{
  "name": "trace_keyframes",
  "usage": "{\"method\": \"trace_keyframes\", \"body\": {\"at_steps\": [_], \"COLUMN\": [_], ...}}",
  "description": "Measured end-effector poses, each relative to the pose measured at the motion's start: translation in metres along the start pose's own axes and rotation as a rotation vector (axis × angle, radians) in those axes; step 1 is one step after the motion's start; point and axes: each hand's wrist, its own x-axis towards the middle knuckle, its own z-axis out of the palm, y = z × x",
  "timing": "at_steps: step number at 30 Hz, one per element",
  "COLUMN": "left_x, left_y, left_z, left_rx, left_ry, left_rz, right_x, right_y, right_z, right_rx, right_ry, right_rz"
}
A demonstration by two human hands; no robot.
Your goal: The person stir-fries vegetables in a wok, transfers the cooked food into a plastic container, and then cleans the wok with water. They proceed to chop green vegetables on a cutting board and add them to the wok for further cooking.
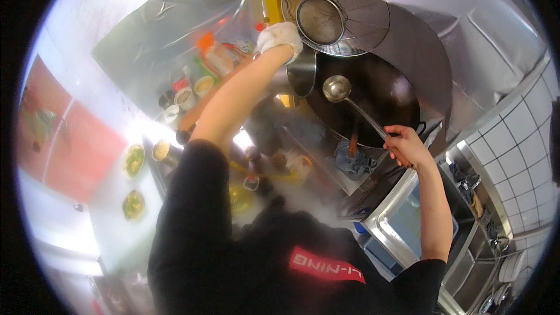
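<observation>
My right hand (407,146) grips the wooden end of a metal ladle (337,89), whose bowl hangs over a large dark wok (385,100). A white glove or cloth covers my left hand (281,41), stretched out to the far side beside the wire strainers. Just below it is a curved metal vessel (302,74) at the wok's left edge; whether the fingers hold it is hidden. A round fine-mesh strainer (320,19) rests on a wider wire skimmer (367,22) behind the wok. A wooden handle (352,142) and a blue-grey cloth (353,159) lie at the wok's near side.
Seasoning tubs (185,98) and packets (218,59) stand at the left. Two plates of food (133,162) sit on a white counter (113,236). Steam blurs the middle. At the right are a metal-rimmed basin (391,210), a steel sink (461,271) and a tiled wall (516,140).
</observation>
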Motion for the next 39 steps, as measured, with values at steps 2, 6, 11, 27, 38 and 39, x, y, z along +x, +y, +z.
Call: {"method": "trace_keyframes", "body": {"at_steps": [2,6,11,27,38,39], "left_x": [-0.003,0.000,0.005,0.022,0.081,0.085], "left_y": [0.012,0.030,0.047,0.030,-0.047,-0.052], "left_z": [0.001,0.009,0.025,0.021,0.031,0.032], "left_rx": [0.043,0.093,0.122,0.178,0.027,0.018], "left_ry": [-0.004,0.031,0.089,0.074,-0.067,-0.090], "left_rz": [0.053,0.114,0.170,0.173,0.048,0.037], "right_x": [0.002,0.006,0.006,-0.008,-0.030,-0.034], "right_y": [0.001,-0.003,-0.001,-0.006,-0.030,-0.032], "right_z": [0.003,0.009,0.009,0.005,0.008,0.008], "right_rx": [0.149,0.280,0.336,0.361,0.326,0.321], "right_ry": [-0.069,-0.149,-0.167,-0.180,-0.068,-0.044], "right_rz": [0.047,0.073,0.032,0.081,0.055,0.060]}}
